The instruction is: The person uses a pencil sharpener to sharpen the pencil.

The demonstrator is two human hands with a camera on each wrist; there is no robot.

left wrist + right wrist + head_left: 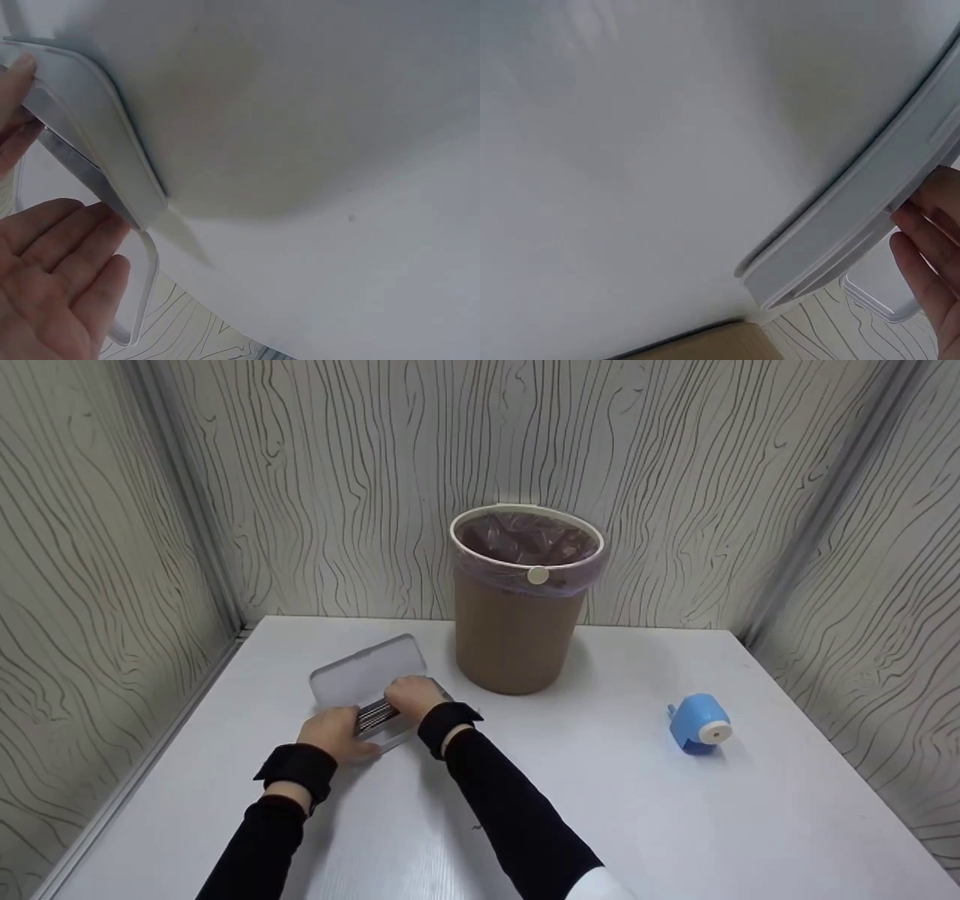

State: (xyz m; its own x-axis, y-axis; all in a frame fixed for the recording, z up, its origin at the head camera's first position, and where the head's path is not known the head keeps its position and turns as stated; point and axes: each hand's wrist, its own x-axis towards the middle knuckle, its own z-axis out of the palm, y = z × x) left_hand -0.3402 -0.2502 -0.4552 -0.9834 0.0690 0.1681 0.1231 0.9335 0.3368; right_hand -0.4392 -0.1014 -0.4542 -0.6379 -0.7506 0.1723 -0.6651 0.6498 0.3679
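Observation:
An open pale pencil case [394, 735] lies at the left of the table, its lid [367, 669] tipped back behind it. Several thin dark pencils [375, 715] lie side by side in its tray, their ends hidden by the hands. My left hand [330, 733] holds the case's left end, thumb along the near rim and fingers [75, 251] against the end wall. Over the right part of the tray, my right hand [415, 697] grips the pencils from above. In the right wrist view its fingers [922, 262] reach in past the case wall; the fingertips are partly hidden.
A brown bin [517, 637] with a purple liner stands at the back middle, just beyond the case. Far to the right is a blue pencil sharpener [699, 724]. A small dark scrap [477, 828] lies near my right forearm. Patterned walls [337, 487] enclose the table.

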